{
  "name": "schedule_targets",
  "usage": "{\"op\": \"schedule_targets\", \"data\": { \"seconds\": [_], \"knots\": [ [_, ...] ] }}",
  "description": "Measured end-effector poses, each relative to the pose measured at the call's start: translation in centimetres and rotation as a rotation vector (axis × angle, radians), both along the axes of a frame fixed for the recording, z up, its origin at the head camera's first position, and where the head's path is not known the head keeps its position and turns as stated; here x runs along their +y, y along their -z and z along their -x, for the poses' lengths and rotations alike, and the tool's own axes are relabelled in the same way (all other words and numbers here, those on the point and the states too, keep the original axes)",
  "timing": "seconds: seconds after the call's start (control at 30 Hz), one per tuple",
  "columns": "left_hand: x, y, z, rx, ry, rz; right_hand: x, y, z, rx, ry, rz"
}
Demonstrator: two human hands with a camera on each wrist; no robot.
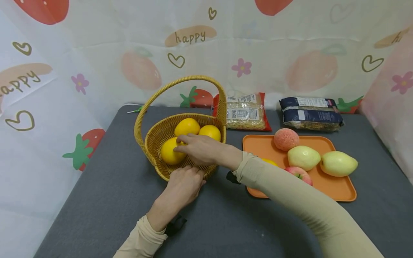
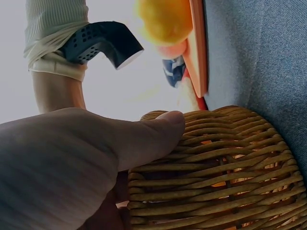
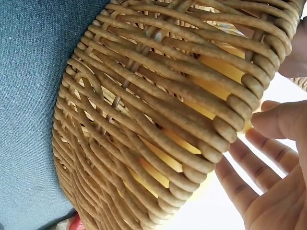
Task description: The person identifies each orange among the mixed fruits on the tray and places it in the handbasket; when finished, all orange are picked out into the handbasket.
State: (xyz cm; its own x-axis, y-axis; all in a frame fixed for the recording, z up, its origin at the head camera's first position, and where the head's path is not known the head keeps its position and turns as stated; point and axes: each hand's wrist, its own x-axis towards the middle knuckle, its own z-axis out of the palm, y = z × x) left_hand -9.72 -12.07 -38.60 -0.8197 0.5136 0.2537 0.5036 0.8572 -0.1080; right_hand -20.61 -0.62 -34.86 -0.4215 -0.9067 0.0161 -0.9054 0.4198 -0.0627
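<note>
Three yellow-orange round fruits (image 1: 187, 127), which look like oranges, lie in a woven wicker basket (image 1: 153, 143) with a tall arched handle. At the basket's near rim, my left hand (image 1: 185, 182) grips the wicker; the left wrist view shows its thumb (image 2: 160, 132) on the outside wall. My right hand (image 1: 204, 148) reaches over the basket, its fingertips overlapping the front left fruit (image 1: 169, 152) in the head view. Seen from the right wrist, the fingers of that hand (image 3: 276, 184) are loosely extended just past the rim, with no fruit enclosed between them.
Right of the basket, an orange tray (image 1: 346, 191) holds a pinkish rough ball-like fruit (image 1: 286, 139), a red apple (image 1: 300, 175), two pale green fruits (image 1: 304, 157) and a yellow fruit (image 1: 269, 162) partly behind my sleeve. Two packaged bags (image 1: 246, 113) stand at the back.
</note>
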Motion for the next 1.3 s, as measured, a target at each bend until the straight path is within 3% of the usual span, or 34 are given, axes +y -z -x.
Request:
{"op": "schedule_targets", "data": {
  "seconds": [0.43, 0.7, 0.97, 1.3],
  "knots": [
    [0.0, 0.0, -0.1, -0.018, -0.005, 0.008, 0.1, 0.2, 0.0, -0.008, -0.011, 0.017],
    [-0.1, 0.2, 0.0, 0.011, 0.009, 0.014, 1.2, -0.5, 0.4, 0.004, -0.051, 0.077],
    [-0.1, 0.2, 0.0, -0.003, 0.016, 0.014, 5.0, -1.5, 0.3, 0.038, -0.019, 0.149],
    [-0.1, 0.0, 0.0, -0.003, 0.012, 0.003, 11.8, -3.1, -0.4, 0.043, 0.019, 0.199]
  ]
}}
